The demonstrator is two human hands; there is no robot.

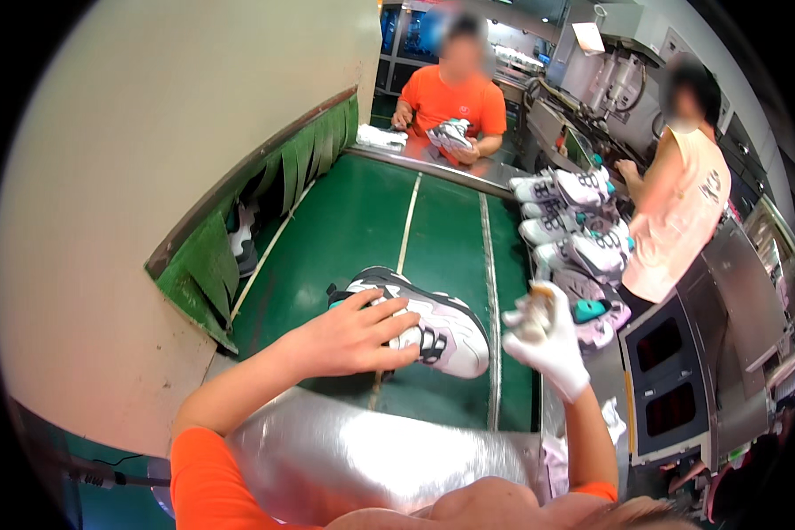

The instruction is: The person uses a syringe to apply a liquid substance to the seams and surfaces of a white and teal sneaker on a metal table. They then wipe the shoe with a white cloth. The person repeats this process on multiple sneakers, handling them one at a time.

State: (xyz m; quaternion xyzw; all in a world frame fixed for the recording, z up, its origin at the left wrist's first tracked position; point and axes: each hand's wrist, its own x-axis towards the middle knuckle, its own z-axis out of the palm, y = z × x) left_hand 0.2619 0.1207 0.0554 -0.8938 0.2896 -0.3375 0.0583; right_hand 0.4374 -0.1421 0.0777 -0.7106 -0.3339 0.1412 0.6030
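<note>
A white, pale pink and black sneaker (446, 331) is over the green conveyor belt, its toe pointing right. My bare left hand (353, 340) grips it near the heel and laces, with fingers spread over its side; the thumb's hold is partly hidden. To the right of the toe, my right hand (548, 340) wears a white glove. Its fingers are curled around something small with a brownish top, too blurred to name. This hand is apart from the sneaker, above the belt's right edge.
Several sneakers (565, 230) are piled along the belt's right side. Green strip curtains (278, 181) hang at the left, with another shoe (243, 238) behind them. Across the belt, a person in orange (455, 97) handles a sneaker; another person (685, 194) stands right, beside machinery. A metal ledge (353, 442) lies before me.
</note>
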